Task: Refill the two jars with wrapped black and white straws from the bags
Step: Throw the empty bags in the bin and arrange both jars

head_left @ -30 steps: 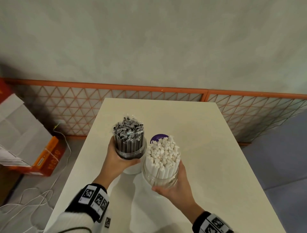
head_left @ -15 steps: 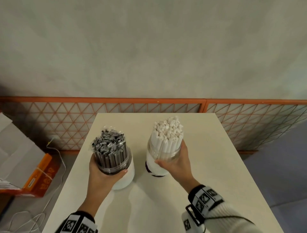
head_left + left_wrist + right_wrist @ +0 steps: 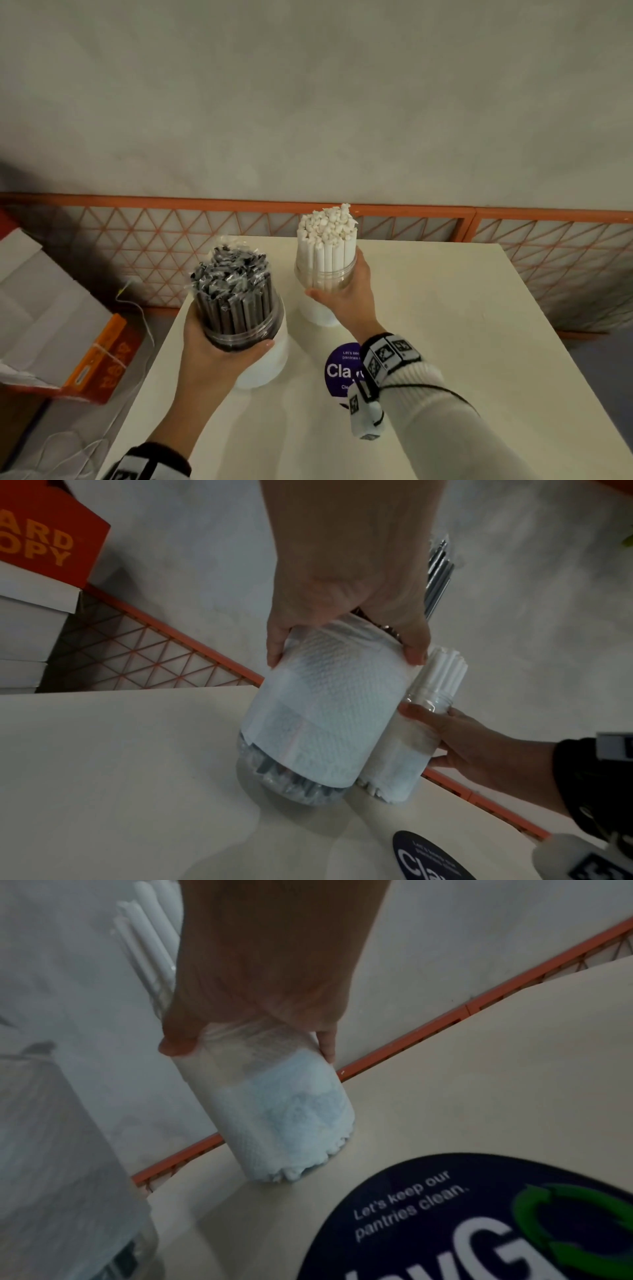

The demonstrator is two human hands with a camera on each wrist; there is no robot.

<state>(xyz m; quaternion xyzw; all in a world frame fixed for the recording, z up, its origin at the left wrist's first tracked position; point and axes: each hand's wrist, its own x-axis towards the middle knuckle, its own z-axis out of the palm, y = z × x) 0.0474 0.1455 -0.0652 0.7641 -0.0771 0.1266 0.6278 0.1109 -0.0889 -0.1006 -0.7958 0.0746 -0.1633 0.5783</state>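
Note:
Two clear jars with white paper labels stand on the cream table (image 3: 445, 325). The left jar (image 3: 260, 349) (image 3: 318, 715) is packed with wrapped black straws (image 3: 233, 284); my left hand (image 3: 219, 349) (image 3: 346, 596) grips it around the neck. The right jar (image 3: 322, 291) (image 3: 281, 1112) is packed with wrapped white straws (image 3: 327, 236) and sits further back; my right hand (image 3: 346, 294) (image 3: 260, 988) grips it near the rim. Both jars rest upright on the tabletop, close together in the left wrist view. No bags are in view.
A round purple sticker (image 3: 342, 371) (image 3: 479, 1218) lies on the table near my right wrist. An orange lattice fence (image 3: 513, 246) runs behind the table against a grey wall. An orange and white carton (image 3: 61, 329) sits on the floor at left, with a white cable beside it.
Both jars have moved away from me across the table. The white-straw jar went furthest back and uncovered the purple sticker; the black-straw jar shifted left. Both hands kept their grip.

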